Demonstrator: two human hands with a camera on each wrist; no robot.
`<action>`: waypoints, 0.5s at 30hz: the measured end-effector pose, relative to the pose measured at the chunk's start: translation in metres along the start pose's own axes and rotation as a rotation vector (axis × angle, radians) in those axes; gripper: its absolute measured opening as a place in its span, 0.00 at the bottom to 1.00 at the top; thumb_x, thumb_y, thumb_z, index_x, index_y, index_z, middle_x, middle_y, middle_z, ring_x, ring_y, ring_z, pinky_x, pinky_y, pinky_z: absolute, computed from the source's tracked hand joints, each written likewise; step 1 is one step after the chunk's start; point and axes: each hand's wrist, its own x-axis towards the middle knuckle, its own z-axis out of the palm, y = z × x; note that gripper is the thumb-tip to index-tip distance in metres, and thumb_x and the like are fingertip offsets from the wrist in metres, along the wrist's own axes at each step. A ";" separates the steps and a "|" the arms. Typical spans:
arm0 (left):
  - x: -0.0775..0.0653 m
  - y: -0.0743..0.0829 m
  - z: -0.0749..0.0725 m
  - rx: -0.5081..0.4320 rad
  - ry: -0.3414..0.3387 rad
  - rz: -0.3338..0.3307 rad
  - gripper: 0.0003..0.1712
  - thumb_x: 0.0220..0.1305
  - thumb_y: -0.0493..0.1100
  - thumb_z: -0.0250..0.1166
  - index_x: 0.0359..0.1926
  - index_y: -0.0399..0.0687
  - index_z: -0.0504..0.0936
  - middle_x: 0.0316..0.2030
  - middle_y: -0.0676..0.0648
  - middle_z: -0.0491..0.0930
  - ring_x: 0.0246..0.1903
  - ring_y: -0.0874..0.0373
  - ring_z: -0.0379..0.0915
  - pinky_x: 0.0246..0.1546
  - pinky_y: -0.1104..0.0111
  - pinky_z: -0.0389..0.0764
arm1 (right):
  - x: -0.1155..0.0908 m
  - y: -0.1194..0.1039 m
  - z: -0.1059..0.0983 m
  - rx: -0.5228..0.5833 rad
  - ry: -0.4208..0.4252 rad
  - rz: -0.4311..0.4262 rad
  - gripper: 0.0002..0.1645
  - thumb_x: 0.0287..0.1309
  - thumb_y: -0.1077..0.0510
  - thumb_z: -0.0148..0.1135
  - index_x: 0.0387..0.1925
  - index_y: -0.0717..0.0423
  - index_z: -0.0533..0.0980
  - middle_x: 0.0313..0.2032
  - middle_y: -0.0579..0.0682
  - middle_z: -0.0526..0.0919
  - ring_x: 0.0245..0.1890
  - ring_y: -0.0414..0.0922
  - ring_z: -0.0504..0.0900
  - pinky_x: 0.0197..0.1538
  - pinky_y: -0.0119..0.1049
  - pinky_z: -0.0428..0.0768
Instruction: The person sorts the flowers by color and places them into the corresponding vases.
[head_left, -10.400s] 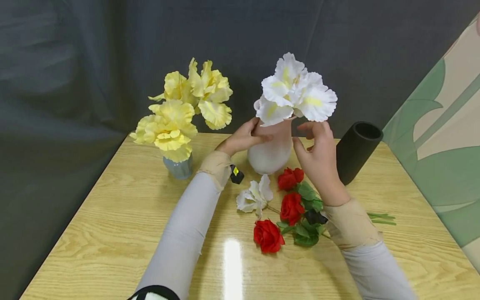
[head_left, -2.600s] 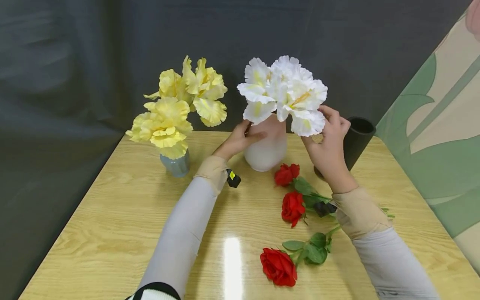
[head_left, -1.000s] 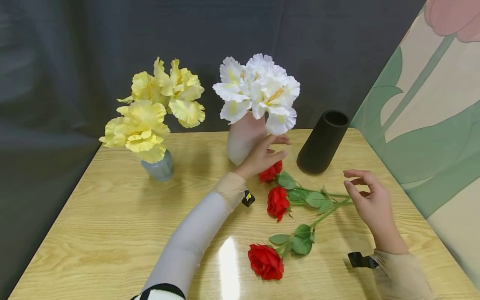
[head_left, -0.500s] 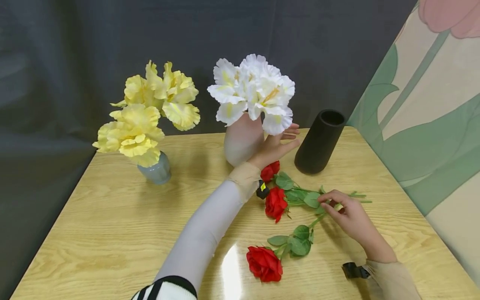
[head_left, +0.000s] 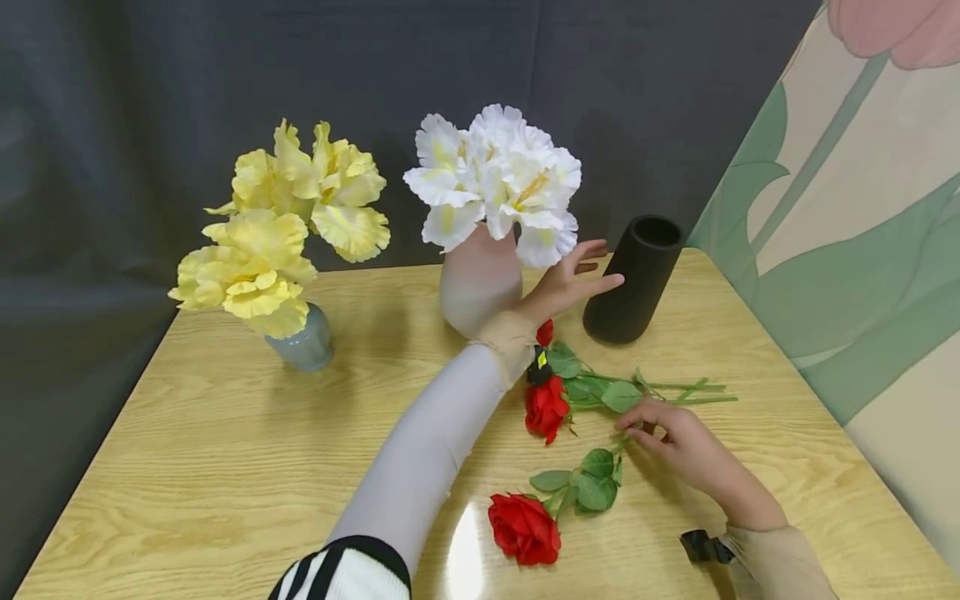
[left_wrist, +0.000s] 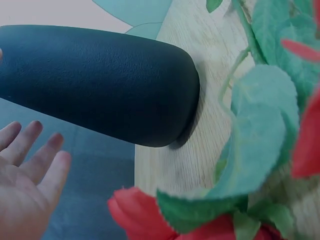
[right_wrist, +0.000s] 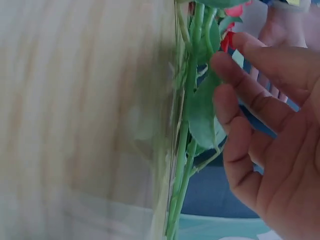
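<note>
My left hand (head_left: 573,282) reaches past the pinkish-white vase (head_left: 480,283), fingers spread. Its thumb overlaps the black vase (head_left: 637,283) in the head view; in the left wrist view, the fingers (left_wrist: 31,147) are beside that vase (left_wrist: 100,82). White artificial flowers (head_left: 498,183) stand in the pinkish-white vase. My right hand (head_left: 678,437) is low over the stem of the front red rose (head_left: 525,529), fingers loosely bent. In the right wrist view, its fingertips (right_wrist: 224,95) are close to green stems (right_wrist: 187,120), with nothing pinched. Another red rose (head_left: 546,408) lies farther back.
A blue-grey vase (head_left: 306,340) holding yellow flowers (head_left: 281,229) stands at the left of the wooden table (head_left: 225,450). A third red rose (head_left: 545,332) lies partly hidden behind my left wrist. Dark cloth hangs behind, and a painted panel (head_left: 847,275) rises at the right.
White flowers have gone from the table into the pinkish-white vase. My left hand has left that vase and moved right toward the black one. My right hand has come down to the rose stems.
</note>
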 end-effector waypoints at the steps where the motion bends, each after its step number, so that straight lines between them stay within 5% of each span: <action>1: 0.001 0.000 0.000 0.004 -0.004 -0.002 0.39 0.67 0.45 0.64 0.75 0.50 0.59 0.72 0.46 0.64 0.71 0.49 0.62 0.66 0.70 0.70 | 0.001 0.001 0.001 -0.003 -0.015 -0.018 0.13 0.56 0.73 0.65 0.38 0.55 0.83 0.35 0.47 0.85 0.34 0.28 0.75 0.30 0.28 0.77; 9: 0.006 -0.004 0.005 0.012 0.001 0.024 0.40 0.67 0.42 0.64 0.75 0.45 0.58 0.72 0.43 0.64 0.72 0.49 0.60 0.71 0.66 0.65 | 0.011 -0.001 0.005 -0.051 -0.240 -0.042 0.15 0.56 0.73 0.65 0.39 0.52 0.84 0.37 0.45 0.80 0.37 0.42 0.78 0.37 0.31 0.79; 15: 0.010 -0.009 0.010 0.063 0.028 0.042 0.38 0.64 0.40 0.67 0.72 0.41 0.63 0.69 0.43 0.68 0.70 0.51 0.64 0.70 0.65 0.67 | 0.015 -0.006 0.010 -0.136 -0.282 -0.076 0.19 0.50 0.77 0.66 0.34 0.50 0.83 0.36 0.43 0.77 0.37 0.41 0.80 0.38 0.33 0.81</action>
